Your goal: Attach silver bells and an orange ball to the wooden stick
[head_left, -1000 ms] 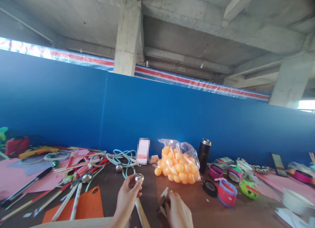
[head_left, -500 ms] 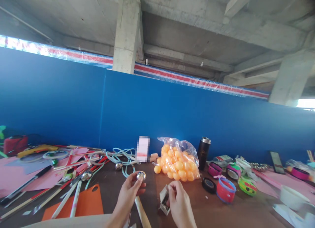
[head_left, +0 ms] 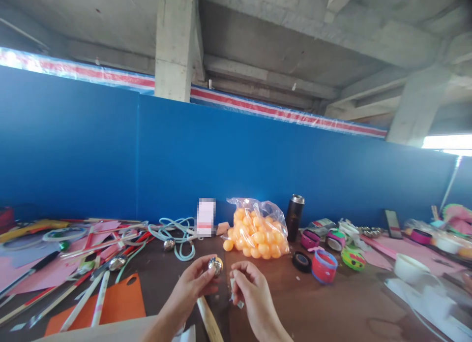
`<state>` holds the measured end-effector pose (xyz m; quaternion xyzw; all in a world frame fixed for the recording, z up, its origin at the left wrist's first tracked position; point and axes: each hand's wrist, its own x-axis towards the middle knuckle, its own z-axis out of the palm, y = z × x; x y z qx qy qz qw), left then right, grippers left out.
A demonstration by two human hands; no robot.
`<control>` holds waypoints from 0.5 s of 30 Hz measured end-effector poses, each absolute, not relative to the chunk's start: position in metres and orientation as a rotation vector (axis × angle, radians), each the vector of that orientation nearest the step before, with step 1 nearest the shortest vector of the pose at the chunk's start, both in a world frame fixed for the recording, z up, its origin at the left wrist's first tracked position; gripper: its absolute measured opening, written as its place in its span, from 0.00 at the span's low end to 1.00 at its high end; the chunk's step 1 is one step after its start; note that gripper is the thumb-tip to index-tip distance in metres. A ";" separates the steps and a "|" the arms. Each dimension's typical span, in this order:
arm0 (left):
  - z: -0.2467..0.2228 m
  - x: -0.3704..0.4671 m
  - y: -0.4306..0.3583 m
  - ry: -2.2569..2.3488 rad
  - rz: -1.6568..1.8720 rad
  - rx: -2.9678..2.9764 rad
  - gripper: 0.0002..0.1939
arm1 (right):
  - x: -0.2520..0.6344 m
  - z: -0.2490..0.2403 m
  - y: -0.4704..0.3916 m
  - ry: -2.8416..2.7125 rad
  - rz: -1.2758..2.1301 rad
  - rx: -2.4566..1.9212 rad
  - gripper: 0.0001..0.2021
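Observation:
Between the thumb and fingers of my left hand [head_left: 195,283] is a shiny silver jingle bell [head_left: 216,266], held up above the table. Close beside it on the right, my right hand [head_left: 252,288] pinches a small pale box [head_left: 237,298]; the fingers cover most of it. A small gap separates the two hands. Below them a wooden stick [head_left: 209,317] lies on the brown table, its far end under my left hand. Another silver bell [head_left: 168,245] rests by a coil of light-blue cord [head_left: 184,252].
Behind the hands stands a clear bag of orange balls [head_left: 258,233], with a black bottle [head_left: 295,216] beside it. To the right are black tape [head_left: 301,262], a red-and-blue cuff [head_left: 324,267] and a white cup [head_left: 411,267]. Orange sheet [head_left: 125,297], sticks and pink paper crowd the left.
My view has turned slightly right. My right hand has come nearer the bell, and the small box's open side with dark contents no longer shows. The left hand still holds the bell.

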<state>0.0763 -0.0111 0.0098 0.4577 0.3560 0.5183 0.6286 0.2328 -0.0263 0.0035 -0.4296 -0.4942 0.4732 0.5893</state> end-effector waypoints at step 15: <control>0.001 0.055 0.011 1.049 1.730 0.661 0.21 | 0.228 -0.004 -0.038 -1.588 0.494 -1.219 0.08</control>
